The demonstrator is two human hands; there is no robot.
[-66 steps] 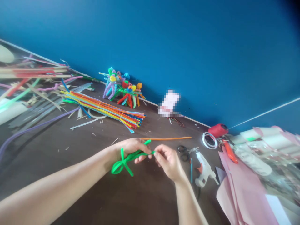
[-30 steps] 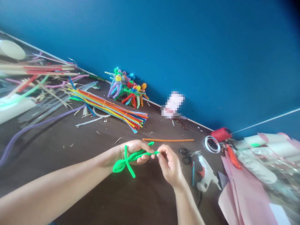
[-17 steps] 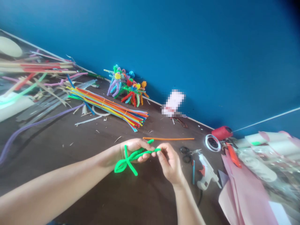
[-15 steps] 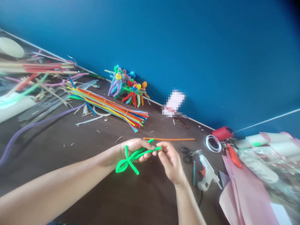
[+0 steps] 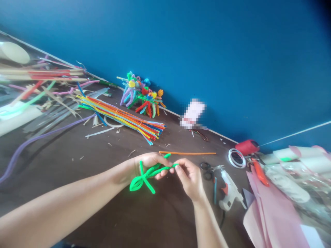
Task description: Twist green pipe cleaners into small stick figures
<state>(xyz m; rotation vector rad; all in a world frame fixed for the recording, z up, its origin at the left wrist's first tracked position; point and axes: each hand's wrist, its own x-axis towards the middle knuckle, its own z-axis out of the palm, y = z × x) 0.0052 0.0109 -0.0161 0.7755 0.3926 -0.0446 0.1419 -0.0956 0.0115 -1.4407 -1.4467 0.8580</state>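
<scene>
A bright green pipe cleaner figure (image 5: 143, 178) hangs between my hands above the dark table. It has a looped end at the lower left, two short crossing arms and two longer legs. My left hand (image 5: 152, 163) is closed around its legs, thumb on top. At the tip of one leg, my right hand (image 5: 190, 177) pinches the green pipe cleaner between thumb and forefinger. Just beyond my hands lies a straight orange pipe cleaner (image 5: 187, 153).
A banded bundle of coloured pipe cleaners (image 5: 121, 117) lies behind, near finished pipe cleaner figures (image 5: 144, 93) by the blue wall. To the right are scissors (image 5: 208, 168), a glue gun (image 5: 231, 193), a tape roll (image 5: 237, 158) and pink paper (image 5: 271, 206). Scraps crowd the left.
My right thumb and forefinger have closed further over the tip of the green leg. The whole view has shifted slightly; my left hand keeps its hold.
</scene>
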